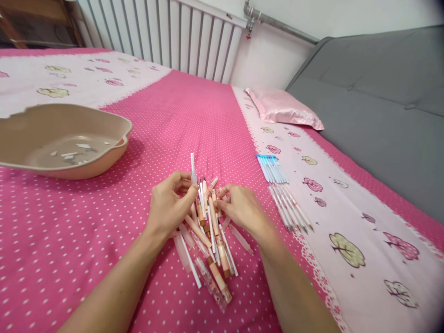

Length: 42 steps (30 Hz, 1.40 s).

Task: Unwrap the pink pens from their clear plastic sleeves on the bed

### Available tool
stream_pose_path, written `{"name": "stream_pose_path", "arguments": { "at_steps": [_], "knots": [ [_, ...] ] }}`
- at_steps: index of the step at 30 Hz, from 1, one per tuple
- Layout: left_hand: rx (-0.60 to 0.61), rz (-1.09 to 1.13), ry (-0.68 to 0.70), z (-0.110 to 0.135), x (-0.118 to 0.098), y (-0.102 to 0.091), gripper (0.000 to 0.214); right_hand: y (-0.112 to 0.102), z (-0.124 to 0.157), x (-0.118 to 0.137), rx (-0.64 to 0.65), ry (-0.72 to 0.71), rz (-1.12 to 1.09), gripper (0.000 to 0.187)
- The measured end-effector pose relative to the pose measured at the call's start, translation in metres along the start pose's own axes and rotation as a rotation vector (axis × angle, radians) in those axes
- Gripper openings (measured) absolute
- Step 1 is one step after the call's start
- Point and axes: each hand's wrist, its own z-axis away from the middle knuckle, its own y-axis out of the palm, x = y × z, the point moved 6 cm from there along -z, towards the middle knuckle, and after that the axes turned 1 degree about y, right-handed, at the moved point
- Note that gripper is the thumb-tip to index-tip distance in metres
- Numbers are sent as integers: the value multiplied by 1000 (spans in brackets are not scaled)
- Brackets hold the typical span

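Behind both hands (208, 208), pen pile (211, 249) partly hidden

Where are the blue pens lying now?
The blue pens lie in a row on the bedsheet, right of the right hand, just above the row of white pens.

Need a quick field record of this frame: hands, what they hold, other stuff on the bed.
surface: pink polka-dot bedsheet
left hand: grips a bundle of pens, thumb and fingers closed round it
right hand: fingers touch the same bundle
pens: peach and white, fanned out, some lying on the sheet below
basin: beige, left, small scraps inside
sorted rows: blue pens; white pens nearer
pillow: pink, far side
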Motion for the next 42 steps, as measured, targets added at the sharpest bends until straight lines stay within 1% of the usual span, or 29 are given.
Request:
{"name": "stream_pose_path", "arguments": {
  "at_steps": [8,14,16,23,27,28,31,33,38,42],
  "knots": [
    [8,-8,1,1,-1,0,21,3,3,1,55,-11,-3,14],
    [9,-9,12,1,1,0,21,8,2,-1,116,-19,-85,23],
    [9,-5,10,1,1,0,21,10,1,-2,128,-11,-113,24],
    [6,-3,19,1,0,0,21,11,-1,1,82,-41,-207,24],
    [6,-8,27,1,-1,0,20,9,-1,5,59,-88,-181,24],
    [8,-7,28,1,0,0,20,8,0,6,45,-103,-161,25],
    [6,-8,29,1,0,0,20,4,2,13,-15,-148,-89,38],
    [8,-11,34,1,0,0,21,4,3,17,-31,-182,-38,41],
    [11,-9,39,1,0,1,20,12,4,20,-2,-232,5,37],
    [14,-2,32,2,1,1,21,12,4,21,-18,-251,-9,32]
  ]
}}
